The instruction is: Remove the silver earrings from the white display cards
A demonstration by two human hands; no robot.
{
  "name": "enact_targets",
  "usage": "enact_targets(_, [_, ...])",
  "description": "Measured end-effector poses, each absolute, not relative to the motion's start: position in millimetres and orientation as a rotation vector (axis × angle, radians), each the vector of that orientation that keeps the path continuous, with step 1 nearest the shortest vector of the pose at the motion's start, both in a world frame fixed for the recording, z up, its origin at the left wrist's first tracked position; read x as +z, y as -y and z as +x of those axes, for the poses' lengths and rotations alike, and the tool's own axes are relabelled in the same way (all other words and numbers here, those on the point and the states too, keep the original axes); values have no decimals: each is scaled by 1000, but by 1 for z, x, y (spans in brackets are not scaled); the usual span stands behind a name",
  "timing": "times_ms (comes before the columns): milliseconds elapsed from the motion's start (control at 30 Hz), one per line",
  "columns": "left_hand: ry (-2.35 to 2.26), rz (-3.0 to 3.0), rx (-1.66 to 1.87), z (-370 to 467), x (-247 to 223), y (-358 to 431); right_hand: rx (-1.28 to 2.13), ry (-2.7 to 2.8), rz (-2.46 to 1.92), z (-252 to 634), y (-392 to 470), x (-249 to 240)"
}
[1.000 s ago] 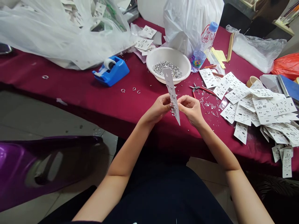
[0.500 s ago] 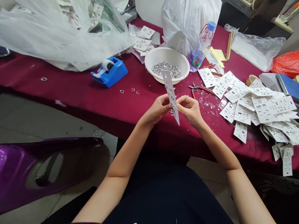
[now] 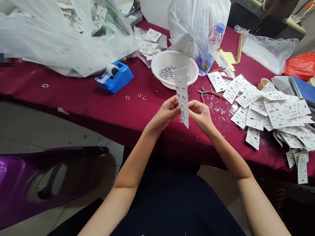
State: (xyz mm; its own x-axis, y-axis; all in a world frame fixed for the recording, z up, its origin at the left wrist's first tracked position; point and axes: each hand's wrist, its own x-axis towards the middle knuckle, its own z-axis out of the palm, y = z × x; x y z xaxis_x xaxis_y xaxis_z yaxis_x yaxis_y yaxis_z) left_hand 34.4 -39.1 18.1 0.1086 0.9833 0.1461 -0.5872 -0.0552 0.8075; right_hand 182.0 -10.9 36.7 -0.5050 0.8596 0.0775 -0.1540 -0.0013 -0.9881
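Note:
My left hand (image 3: pixel 168 112) grips a white earring card (image 3: pixel 181 95) by its lower left edge, thumb across its front. The card stands nearly upright above the table, and several silver earrings are fixed to its face. My right hand (image 3: pixel 200 114) is closed at the card's right edge, its fingertips partly hidden behind the card. Whatever they pinch cannot be made out. Just beyond the card is a white bowl (image 3: pixel 157 70) of small silver pieces. Red-handled pliers (image 3: pixel 209 93) lie to the right of the bowl.
A pile of earring cards (image 3: pixel 283 114) covers the table's right side. A blue tape dispenser (image 3: pixel 118 78) and a few loose rings (image 3: pixel 139 95) lie to the left. Behind stand a water bottle (image 3: pixel 208 54) and plastic bags (image 3: pixel 194 26). A purple chair (image 3: pixel 22 183) is at lower left.
The earring card has turned so that more of its front shows, and its top has shifted slightly right. Both hands stay close to it in nearly the same place.

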Motion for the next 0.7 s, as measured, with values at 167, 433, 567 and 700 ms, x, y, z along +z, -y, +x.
enact_targets(167, [-619,914,1399,34,16,39,1616,1514,-755,183,11,36])
enact_targets(433, [-612,934,1405,34,15,38,1474,1587,-732,184,15,35])
enact_targets(567, [-602,944,1410,35,16,39,1443,1602,-682,184,13,33])
enact_targets(700, [-592,935,1422,36,17,39,1454,1617,-692,184,12,31])
